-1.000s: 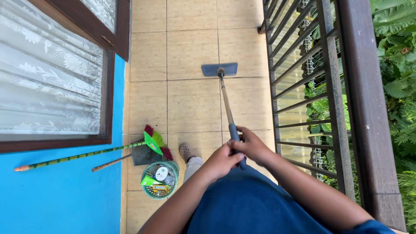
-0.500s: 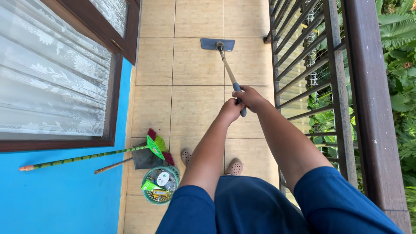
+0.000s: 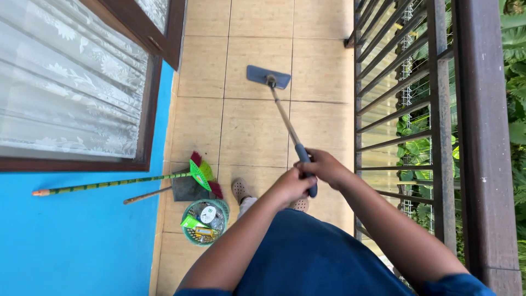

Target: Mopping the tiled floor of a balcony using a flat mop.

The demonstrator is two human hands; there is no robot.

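We look down on a narrow balcony with a floor [image 3: 257, 129] of large beige tiles, lit by soft daylight. On our left stands a bright blue wall [image 3: 82, 230] holding a window [image 3: 71, 87] in a dark brown wooden frame, with a white lace curtain behind the glass. On our right runs a dark metal railing [image 3: 433, 126] of slanted bars and thick posts. Beyond the railing we see dense green leaves [image 3: 512, 82].
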